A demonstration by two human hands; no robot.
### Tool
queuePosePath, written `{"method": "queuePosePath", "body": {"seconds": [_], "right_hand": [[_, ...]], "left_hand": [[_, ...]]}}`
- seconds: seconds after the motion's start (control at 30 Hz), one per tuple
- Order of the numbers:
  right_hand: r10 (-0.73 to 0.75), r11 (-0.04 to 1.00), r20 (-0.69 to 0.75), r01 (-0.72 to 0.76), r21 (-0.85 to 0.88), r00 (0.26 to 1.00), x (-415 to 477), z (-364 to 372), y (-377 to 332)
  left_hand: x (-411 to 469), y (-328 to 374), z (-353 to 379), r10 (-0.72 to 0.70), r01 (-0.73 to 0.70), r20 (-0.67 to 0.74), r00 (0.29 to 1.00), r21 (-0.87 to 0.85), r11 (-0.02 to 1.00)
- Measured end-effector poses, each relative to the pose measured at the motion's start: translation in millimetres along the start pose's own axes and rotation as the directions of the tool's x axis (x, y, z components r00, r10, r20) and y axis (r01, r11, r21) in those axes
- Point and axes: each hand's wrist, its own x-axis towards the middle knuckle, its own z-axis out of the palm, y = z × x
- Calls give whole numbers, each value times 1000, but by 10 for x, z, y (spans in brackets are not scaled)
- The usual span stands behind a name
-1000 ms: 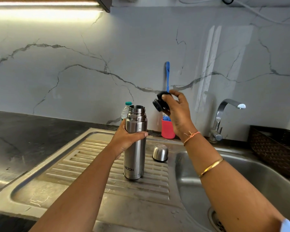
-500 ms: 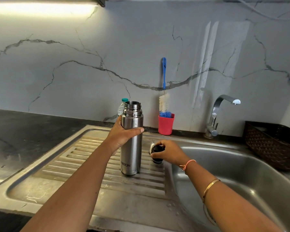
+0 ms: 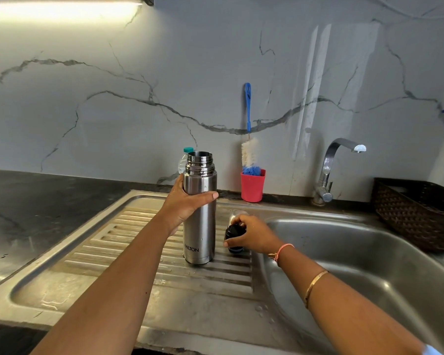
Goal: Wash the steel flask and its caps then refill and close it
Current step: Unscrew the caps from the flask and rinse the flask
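The steel flask (image 3: 200, 221) stands upright and uncapped on the ribbed drainboard (image 3: 144, 254). My left hand (image 3: 183, 201) grips its upper body. Just right of the flask, my right hand (image 3: 251, 233) holds the black inner cap (image 3: 233, 235) down on the drainboard, fingers curled over it. The steel outer cap (image 3: 237, 213) sits right behind that hand, mostly hidden by it.
A red cup (image 3: 252, 185) with a blue-handled bottle brush (image 3: 249, 149) stands at the wall. A plastic water bottle (image 3: 185, 160) is behind the flask. The tap (image 3: 328, 170) overhangs the sink basin (image 3: 356, 254). A dark woven basket (image 3: 418, 211) sits far right.
My right hand brought the black inner cap down from in front of the brush to the drainboard beside the flask. My left hand kept its grip on the flask.
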Motion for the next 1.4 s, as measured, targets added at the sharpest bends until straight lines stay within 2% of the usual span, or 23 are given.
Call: {"method": "queuePosePath", "body": {"seconds": [0.1, 0.17, 0.27, 0.33, 0.47, 0.6, 0.73, 0.87, 0.97, 1.07, 1.17, 1.27, 1.33, 1.4], "right_hand": [[3, 998, -43, -1, 55, 999, -34, -9, -16], [-9, 993, -123, 24, 118, 992, -53, -25, -29], [-43, 952, -265, 120, 282, 963, -98, -95, -111], [-65, 919, -302, 175, 352, 951, -149, -170, -201], [-141, 863, -243, 239, 445, 960, -282, -296, -385], [-227, 830, -96, 244, 502, 969, -409, -315, -519], [-316, 793, -30, 281, 541, 948, -501, -280, -554], [-358, 774, -100, 355, 524, 928, -653, -350, -500], [-353, 770, -198, 404, 493, 914, -795, -490, -317], [-350, 810, -237, 420, 410, 906, -950, -686, -104], [-287, 876, -246, 357, 325, 926, -1068, -840, 116], [-211, 950, -275, 263, 169, 938, -1166, -943, 293], [-163, 982, -298, 184, 44, 940, -1213, -989, 422], [-98, 995, -308, 93, -31, 946, -1245, -1020, 560]], "left_hand": [[-10, 14, 5, 6, -6, -7, 1000, 2, 1000], [-9, 10, 9, 10, -10, -12, 1000, 1, 1000], [-34, 24, 16, 16, -16, -14, 1000, -4, 1000], [-69, 52, 33, 16, -14, -51, 999, 27, 1000], [-209, 120, 102, 50, -17, -244, 968, 137, 990], [-390, 214, 207, 106, -56, -319, 942, 161, 985], [-551, 298, 387, 102, -93, -348, 932, 43, 995], [-664, 386, 723, 73, -117, -339, 938, -110, 987], [-740, 426, 1019, 47, -95, -266, 963, -170, 981], [-811, 439, 1288, 3, -33, -147, 989, -206, 978], [-850, 442, 1475, -42, 44, 16, 999, -135, 990], [-858, 397, 1497, -41, 13, 204, 978, 136, 991], [-890, 273, 1452, -40, -77, 298, 954, 369, 926], [-956, 98, 1368, -48, -189, 403, 914, 529, 827]]}}
